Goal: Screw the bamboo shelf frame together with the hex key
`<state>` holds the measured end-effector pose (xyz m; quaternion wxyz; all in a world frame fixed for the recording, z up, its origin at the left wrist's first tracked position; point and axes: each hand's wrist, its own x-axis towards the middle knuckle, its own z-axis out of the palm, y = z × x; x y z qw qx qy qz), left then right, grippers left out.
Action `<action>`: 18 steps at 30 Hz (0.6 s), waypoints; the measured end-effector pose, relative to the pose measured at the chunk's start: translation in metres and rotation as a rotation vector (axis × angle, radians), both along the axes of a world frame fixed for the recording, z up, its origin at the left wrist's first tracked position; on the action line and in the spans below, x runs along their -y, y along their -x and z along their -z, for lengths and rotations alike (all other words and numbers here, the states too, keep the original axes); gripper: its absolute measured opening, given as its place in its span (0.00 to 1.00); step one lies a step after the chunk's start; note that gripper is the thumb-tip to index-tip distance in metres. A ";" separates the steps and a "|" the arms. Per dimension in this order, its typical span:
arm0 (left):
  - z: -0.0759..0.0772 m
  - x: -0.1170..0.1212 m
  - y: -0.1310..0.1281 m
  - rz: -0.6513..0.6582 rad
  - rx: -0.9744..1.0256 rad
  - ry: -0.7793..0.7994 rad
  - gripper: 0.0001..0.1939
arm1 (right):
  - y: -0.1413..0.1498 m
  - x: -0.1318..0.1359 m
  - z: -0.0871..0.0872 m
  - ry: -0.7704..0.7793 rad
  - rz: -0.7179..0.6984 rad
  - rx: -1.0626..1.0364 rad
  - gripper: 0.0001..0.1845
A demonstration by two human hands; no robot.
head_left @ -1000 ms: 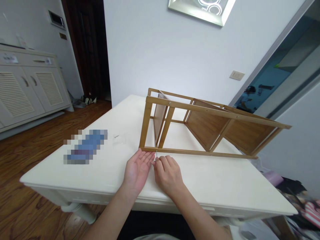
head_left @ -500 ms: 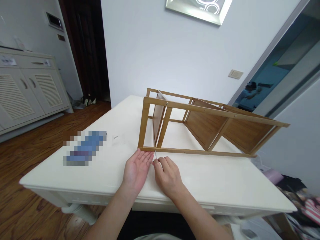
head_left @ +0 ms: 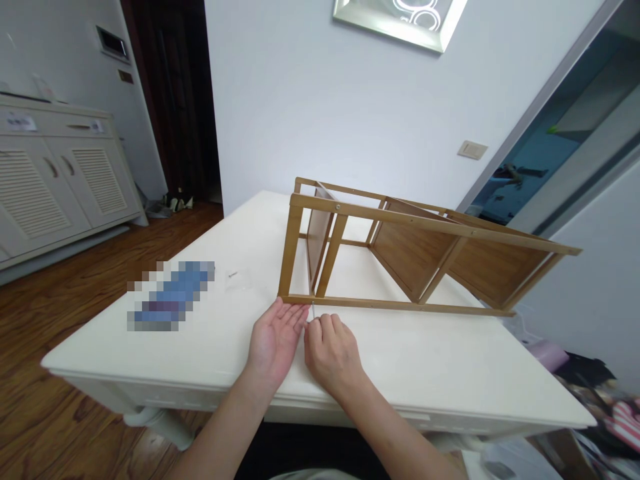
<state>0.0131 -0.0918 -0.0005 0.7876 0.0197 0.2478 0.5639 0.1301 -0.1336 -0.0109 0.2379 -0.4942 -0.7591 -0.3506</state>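
Note:
A wooden shelf rack (head_left: 395,215) lies on its side on the white table (head_left: 425,360), its slanted panels set between rails. My left hand (head_left: 274,340) is palm up with fingers stretched out, the fingertips touching the near lower rail at its left end. Beside it, my right hand (head_left: 333,350) is closed around a thin metal hex key (head_left: 313,311). The key's tip meets the lower rail close to the leftmost panel; the rest is mostly hidden by my fingers. A loose screw (head_left: 233,275) lies to the left, near a clear plastic bag (head_left: 240,280).
A blurred-out blue object (head_left: 173,297) rests on the table's left side. Behind the table is a wall with a light switch (head_left: 472,150). A white cabinet (head_left: 65,167) stands at far left; assorted belongings (head_left: 585,380) are piled on the right. A person's arm (head_left: 507,175) shows through the opening.
My right hand has turned slightly, its fingers curling further over the hex key. My left hand stays against the rail. The camera view has shifted a little.

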 end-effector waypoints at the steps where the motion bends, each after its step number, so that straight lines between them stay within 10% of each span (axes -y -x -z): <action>1: 0.000 0.000 0.000 0.001 -0.010 -0.004 0.13 | 0.002 0.000 0.000 -0.001 0.014 0.010 0.10; 18: -0.002 -0.001 0.000 -0.001 -0.049 0.026 0.12 | 0.008 -0.011 0.010 0.012 0.117 -0.046 0.08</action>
